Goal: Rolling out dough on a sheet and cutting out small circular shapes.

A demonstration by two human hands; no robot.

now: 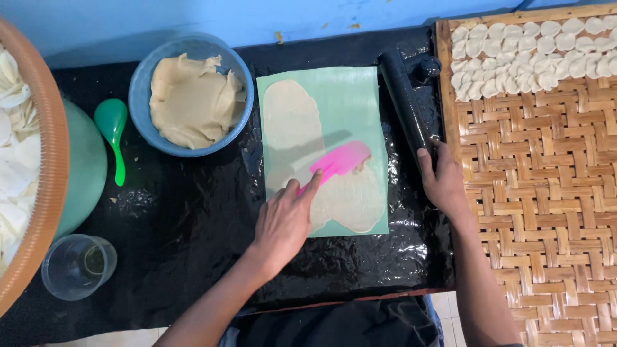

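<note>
So a flat pink plastic scraper [339, 160] is being held in the left hand [283, 225], fingers [311, 184] clamped on its handle end, with the blade being laid across a thin rolled-out sheet of pale dough [302, 148]. That dough is being carried on a light green rectangular plastic mat [360, 96], which is lying in the middle of the counter [180, 218], itself covered in shiny black plastic wrap.

Just beside the mat's right edge, a long black rolling pin [405, 103] is being gripped at its near end by the right hand [442, 183], fingers wrapped around it. The pin is lying at a slight angle along the mat's edge, next to a big woven bamboo tray [540, 212]. Rows of small pale dough rounds [533, 51] are being kept at the far end of that tray.

Left of the mat, a lump of beige dough [193, 99] is being held in a round blue plastic bowl [143, 90]. A small green plastic spoon [112, 132] is lying further left, well apart from the hands, and a clear plastic cup [78, 265] is sitting near the front-left corner. At the far left edge, a brown-rimmed basket [38, 193] of white pieces is being partly cut off by the frame.
</note>
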